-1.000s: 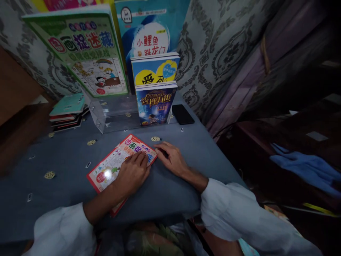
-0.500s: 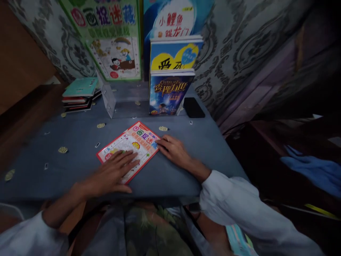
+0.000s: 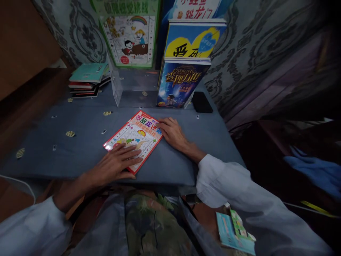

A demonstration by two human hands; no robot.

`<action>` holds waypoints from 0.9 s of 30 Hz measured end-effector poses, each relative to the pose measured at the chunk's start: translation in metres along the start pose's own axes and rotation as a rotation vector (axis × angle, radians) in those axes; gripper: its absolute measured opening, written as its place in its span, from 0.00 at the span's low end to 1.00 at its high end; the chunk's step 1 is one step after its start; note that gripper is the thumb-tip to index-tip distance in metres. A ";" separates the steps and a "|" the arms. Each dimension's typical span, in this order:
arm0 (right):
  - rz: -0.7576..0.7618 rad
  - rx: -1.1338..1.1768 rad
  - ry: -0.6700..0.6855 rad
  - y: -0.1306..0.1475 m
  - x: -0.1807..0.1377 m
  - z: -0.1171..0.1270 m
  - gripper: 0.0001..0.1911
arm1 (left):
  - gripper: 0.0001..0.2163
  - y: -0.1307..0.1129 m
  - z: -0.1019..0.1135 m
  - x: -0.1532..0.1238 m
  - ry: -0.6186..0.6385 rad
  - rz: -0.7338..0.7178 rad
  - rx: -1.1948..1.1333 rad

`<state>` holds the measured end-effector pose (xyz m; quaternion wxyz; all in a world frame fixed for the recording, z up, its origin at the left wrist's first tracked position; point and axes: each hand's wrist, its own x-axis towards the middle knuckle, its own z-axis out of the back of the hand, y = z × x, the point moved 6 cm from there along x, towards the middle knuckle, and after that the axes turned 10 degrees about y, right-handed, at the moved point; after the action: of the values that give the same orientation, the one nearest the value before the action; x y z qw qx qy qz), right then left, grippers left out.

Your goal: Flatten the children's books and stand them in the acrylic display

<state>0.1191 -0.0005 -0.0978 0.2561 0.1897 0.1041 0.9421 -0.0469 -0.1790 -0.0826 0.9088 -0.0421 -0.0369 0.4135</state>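
Observation:
A red-bordered picture book lies tilted on the blue-grey tablecloth, its cover facing up. My left hand rests flat on the lower part of the cover, fingers stretched out and a little apart. At the book's upper right corner, my right hand has its bent fingers and thumb on the edge, holding it. The underside of that grip is hidden.
Behind the book, a clear acrylic stand holds several books, among them a green one and a dark blue one. A black phone lies to the right, stacked books at the left. Below the table is a light-blue book.
The camera view has shifted, so the table and stand appear higher and further right. Both hands remain on the book; my left hand sits slightly lower on the cover.

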 end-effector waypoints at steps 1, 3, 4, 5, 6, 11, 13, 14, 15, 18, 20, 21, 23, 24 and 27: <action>0.019 0.017 -0.006 0.007 -0.001 0.001 0.14 | 0.23 -0.005 -0.001 0.006 -0.040 0.027 0.029; 0.068 0.074 -0.005 0.023 -0.004 0.002 0.13 | 0.21 -0.018 -0.001 0.023 -0.117 0.098 0.080; 0.090 0.107 -0.002 0.030 -0.005 0.002 0.13 | 0.20 -0.024 0.000 0.034 -0.149 0.143 0.100; 0.101 0.142 0.002 0.036 -0.007 0.003 0.13 | 0.18 -0.029 0.000 0.044 -0.162 0.194 0.115; 0.105 0.178 0.008 0.041 -0.009 0.003 0.14 | 0.15 -0.034 0.000 0.055 -0.155 0.239 0.116; 0.072 0.350 0.052 0.051 -0.029 0.007 0.14 | 0.10 -0.048 0.002 0.082 -0.114 0.299 0.112; 0.051 0.390 0.056 0.051 -0.037 0.008 0.14 | 0.10 -0.047 0.001 0.080 -0.112 0.285 0.094; 0.042 0.408 0.053 0.051 -0.041 0.008 0.14 | 0.10 -0.046 0.000 0.078 -0.110 0.278 0.081; 0.038 0.426 0.047 0.051 -0.044 0.009 0.14 | 0.11 -0.046 -0.001 0.075 -0.108 0.273 0.067; 0.031 0.466 0.028 0.051 -0.050 0.008 0.13 | 0.12 -0.046 -0.002 0.071 -0.098 0.256 0.054; 0.029 0.479 0.022 0.052 -0.052 0.009 0.13 | 0.12 -0.047 -0.001 0.071 -0.087 0.253 0.070; 0.030 0.484 0.018 0.052 -0.052 0.009 0.13 | 0.12 -0.047 0.000 0.071 -0.080 0.258 0.074; 0.042 0.495 0.012 0.052 -0.053 0.010 0.13 | 0.12 -0.047 0.003 0.072 -0.073 0.276 0.052; 0.048 0.500 0.011 0.052 -0.053 0.010 0.13 | 0.12 -0.046 0.004 0.073 -0.072 0.284 0.026; 0.051 0.498 0.018 0.052 -0.055 0.010 0.14 | 0.12 -0.043 0.007 0.071 -0.095 0.271 -0.085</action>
<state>0.1438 -0.0717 -0.0905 0.1766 0.2412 0.3307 0.8951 0.0312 -0.1532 -0.0690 0.8394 -0.0654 -0.0914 0.5318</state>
